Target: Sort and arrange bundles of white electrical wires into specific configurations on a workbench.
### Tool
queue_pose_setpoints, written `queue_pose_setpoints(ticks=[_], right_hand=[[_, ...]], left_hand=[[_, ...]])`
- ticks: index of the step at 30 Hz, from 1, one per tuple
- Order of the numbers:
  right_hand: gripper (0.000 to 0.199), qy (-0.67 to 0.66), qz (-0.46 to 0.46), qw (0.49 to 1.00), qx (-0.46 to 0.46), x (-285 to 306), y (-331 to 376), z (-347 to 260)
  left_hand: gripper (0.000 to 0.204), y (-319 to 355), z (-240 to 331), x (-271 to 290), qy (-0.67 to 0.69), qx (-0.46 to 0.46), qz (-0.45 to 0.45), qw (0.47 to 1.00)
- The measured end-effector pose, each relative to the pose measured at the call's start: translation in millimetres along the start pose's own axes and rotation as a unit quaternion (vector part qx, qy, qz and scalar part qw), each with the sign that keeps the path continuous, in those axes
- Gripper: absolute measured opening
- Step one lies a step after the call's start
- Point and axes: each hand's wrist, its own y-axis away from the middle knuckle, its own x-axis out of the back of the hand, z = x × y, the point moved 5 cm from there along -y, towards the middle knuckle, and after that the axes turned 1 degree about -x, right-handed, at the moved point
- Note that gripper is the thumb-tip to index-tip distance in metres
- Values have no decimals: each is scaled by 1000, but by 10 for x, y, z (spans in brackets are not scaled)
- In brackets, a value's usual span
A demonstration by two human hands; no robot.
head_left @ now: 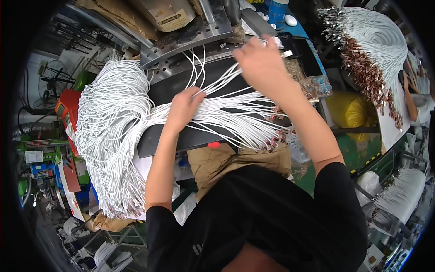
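A fan of white cables [226,120] with small metal-and-brown ends spreads over a black work surface [167,90] before me. My left hand [183,109] is closed on some of these cables, near where they bunch together. Higher up and to the right, my right hand [260,61] grips several white cables [222,81] drawn taut between both hands; its fingertips partly hide the cable ends. A few more cables [195,68] run up beneath the perforated metal plate [186,41] of the machine.
A thick heap of white cables [111,113] hangs at the left. Beyond my right hand lie a black phone [308,56] and a blue container [277,11]. At the far right is a coiled cable bundle [380,38], above a yellow bag [351,111]. Another person's arm [411,104] shows there.
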Motion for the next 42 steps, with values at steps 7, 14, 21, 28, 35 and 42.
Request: queue_pose_setpoints(ticks=[7, 14, 21, 28, 35, 42], right_hand=[[37, -180, -47, 980, -73, -422, 347, 247], [38, -299, 0, 954, 21, -68, 275, -153], [46, -140, 61, 987, 51, 33, 432, 149], [32, -190, -33, 981, 16, -178, 388, 122], [32, -110, 17, 982, 151, -149, 520, -207], [27, -496, 42, 857, -131, -531, 409, 457]], left_hand=[[25, -91, 33, 330, 75, 94, 98, 988], [34, -304, 792, 283, -30, 18, 6, 999], [37, -114, 821, 135, 68, 117, -197, 971], [38, -185, 921, 290, -59, 49, -13, 997], [33, 390, 885, -435, 441, 295, -273, 803], [30, 361, 761, -597, 481, 273, -243, 797]])
